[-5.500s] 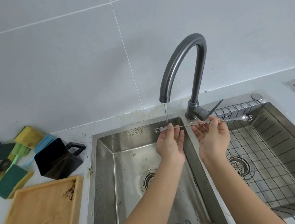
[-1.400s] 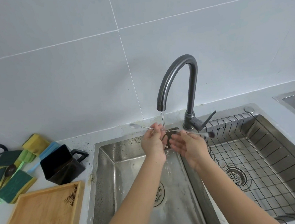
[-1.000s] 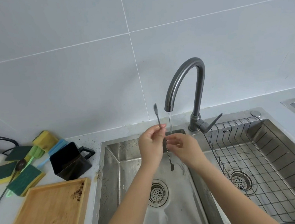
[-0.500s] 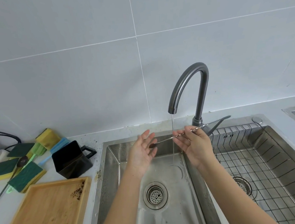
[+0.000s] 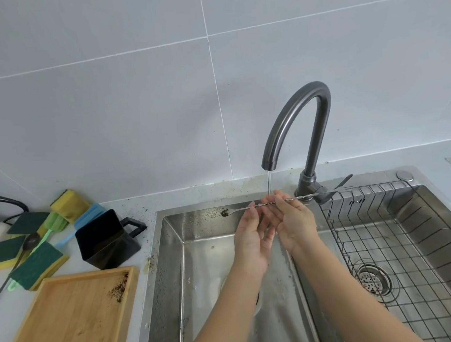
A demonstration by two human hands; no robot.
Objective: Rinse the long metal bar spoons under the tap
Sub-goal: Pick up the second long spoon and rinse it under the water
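Steel is what we have in both hands: one long, thin, twisted-shaft metal bar spoon lying almost level across the back of the left-hand steel sink basin, its long axis running left to right with a slight rise to the right. Its small dark bowl end points left, past our left hand; its far end reaches right, over the base of the dark grey gooseneck tap toward the wire rack in the right basin.

Our right hand pinches the shaft near its middle, fingertips closed on it. Our left hand's grip looks looser, palm up and fingers curled, thumb and fingertips touching the shaft just left of the right hand; we cannot tell how firmly it holds.

A thin stream of water falls onto the shaft right where the two hands meet. So the bowl lies left of the stream and the twisted length right of it. We judge the next move is a slide along that axis, and the right hand, holding more surely, seems better placed to drive it.
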